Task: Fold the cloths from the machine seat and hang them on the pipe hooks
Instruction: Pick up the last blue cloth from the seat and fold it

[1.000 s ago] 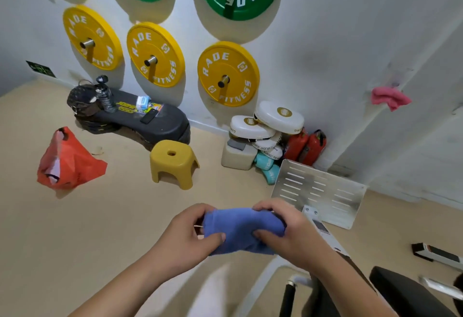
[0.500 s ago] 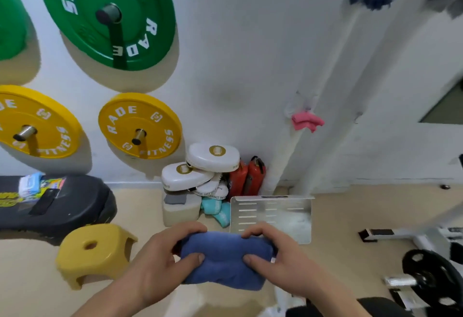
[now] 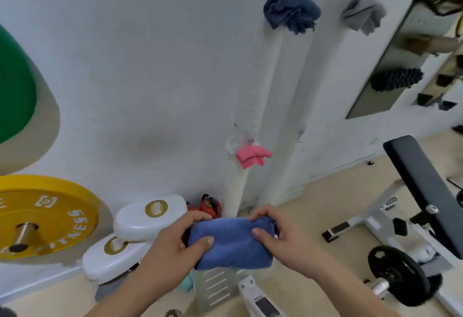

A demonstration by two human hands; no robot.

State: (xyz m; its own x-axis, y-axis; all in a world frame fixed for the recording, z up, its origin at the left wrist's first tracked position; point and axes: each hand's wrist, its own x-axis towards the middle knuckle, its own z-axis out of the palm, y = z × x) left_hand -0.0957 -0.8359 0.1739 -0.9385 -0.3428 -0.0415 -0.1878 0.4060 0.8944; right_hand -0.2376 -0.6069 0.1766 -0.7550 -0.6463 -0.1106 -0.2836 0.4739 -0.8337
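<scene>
A folded blue cloth [image 3: 234, 242] is held flat in front of me at the bottom centre. My left hand [image 3: 175, 242] grips its left end with the thumb on top, and my right hand [image 3: 280, 236] grips its right end. Straight ahead two white pipes [image 3: 253, 106] run up the wall. A pink cloth [image 3: 251, 157] hangs from a hook low on the left pipe, a dark blue cloth [image 3: 292, 12] hangs higher on it, and a grey cloth [image 3: 364, 14] hangs on the right pipe. A bare hook [image 3: 300, 137] shows on the right pipe.
Yellow [image 3: 42, 216] and green [image 3: 15, 88] weight plates hang on the wall at left. White pads [image 3: 147, 216] and red items [image 3: 208, 206] sit by the pipe base. A black padded bench [image 3: 426, 191] with a black plate [image 3: 398, 276] stands at right; a mirror [image 3: 411, 48] is above.
My view has swung right and up toward the pipes, which now look closer. Both hands still hold the folded blue cloth in the same grip.
</scene>
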